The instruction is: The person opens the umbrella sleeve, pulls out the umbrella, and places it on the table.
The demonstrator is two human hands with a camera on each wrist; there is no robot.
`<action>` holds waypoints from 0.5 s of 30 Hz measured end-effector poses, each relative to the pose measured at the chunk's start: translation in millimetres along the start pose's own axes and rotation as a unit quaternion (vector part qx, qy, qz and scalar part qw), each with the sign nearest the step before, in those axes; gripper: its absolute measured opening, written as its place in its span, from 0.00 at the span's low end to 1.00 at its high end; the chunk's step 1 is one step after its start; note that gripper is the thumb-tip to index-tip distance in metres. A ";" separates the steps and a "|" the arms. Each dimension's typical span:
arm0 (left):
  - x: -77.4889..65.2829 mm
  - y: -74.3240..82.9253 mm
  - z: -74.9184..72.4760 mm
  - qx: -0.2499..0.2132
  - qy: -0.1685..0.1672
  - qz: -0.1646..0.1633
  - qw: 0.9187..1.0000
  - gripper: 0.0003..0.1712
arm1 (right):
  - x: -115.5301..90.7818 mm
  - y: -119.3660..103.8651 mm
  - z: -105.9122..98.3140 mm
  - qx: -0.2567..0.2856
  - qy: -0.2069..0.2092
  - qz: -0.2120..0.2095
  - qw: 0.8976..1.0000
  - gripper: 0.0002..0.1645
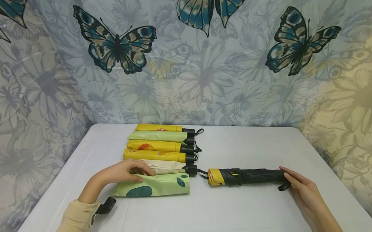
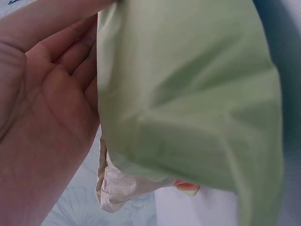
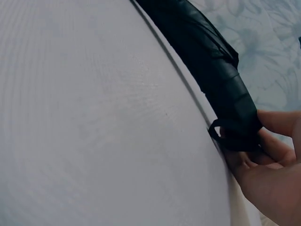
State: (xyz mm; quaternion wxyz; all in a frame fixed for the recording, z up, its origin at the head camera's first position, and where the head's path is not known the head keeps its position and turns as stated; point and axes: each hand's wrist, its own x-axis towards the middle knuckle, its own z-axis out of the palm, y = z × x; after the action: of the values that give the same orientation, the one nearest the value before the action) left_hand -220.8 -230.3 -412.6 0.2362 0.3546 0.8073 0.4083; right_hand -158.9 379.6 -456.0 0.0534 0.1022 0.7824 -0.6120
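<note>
My left hand [image 1: 123, 171] grips the upper edge of a light green umbrella sleeve [image 1: 163, 185] with dark leaf prints, nearest in the row. In the left wrist view the thumb lies over the front of this sleeve [image 2: 188, 94] and the other fingers go behind it. No handle shows at its right end. Right behind it lies a cream umbrella [image 1: 166, 167] with a black handle, partly covered by the left hand. To the right, a folded black umbrella [image 1: 255, 176] with a yellow end lies sideways. My right hand [image 1: 303, 185] holds its right end, beside a small black strap loop [image 3: 218, 134].
Farther back in the row lie several sleeved umbrellas, yellow ones [image 1: 156, 155] and a light green one [image 1: 159, 135], their black handles pointing right. All rest on a white table [image 1: 238, 213]. A butterfly-print cloth [image 1: 203, 78] hangs behind the table.
</note>
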 end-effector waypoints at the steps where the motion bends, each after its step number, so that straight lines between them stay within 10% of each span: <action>1: 0.1 -0.1 0.2 0.000 0.000 0.000 1.000 0.17 | -1.0 -0.8 0.1 -0.004 0.001 0.000 1.000 0.27; 15: 0.0 -2.0 -0.4 0.001 0.001 0.000 1.000 0.17 | -7.3 -5.9 2.2 -0.126 0.022 -0.069 0.989 0.36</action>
State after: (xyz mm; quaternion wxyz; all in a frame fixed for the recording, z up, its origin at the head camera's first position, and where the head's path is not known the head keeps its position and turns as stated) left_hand -221.9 -231.3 -414.0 0.2346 0.3543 0.8080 0.4081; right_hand -153.2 375.4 -449.4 0.0062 0.0543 0.8592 -0.5086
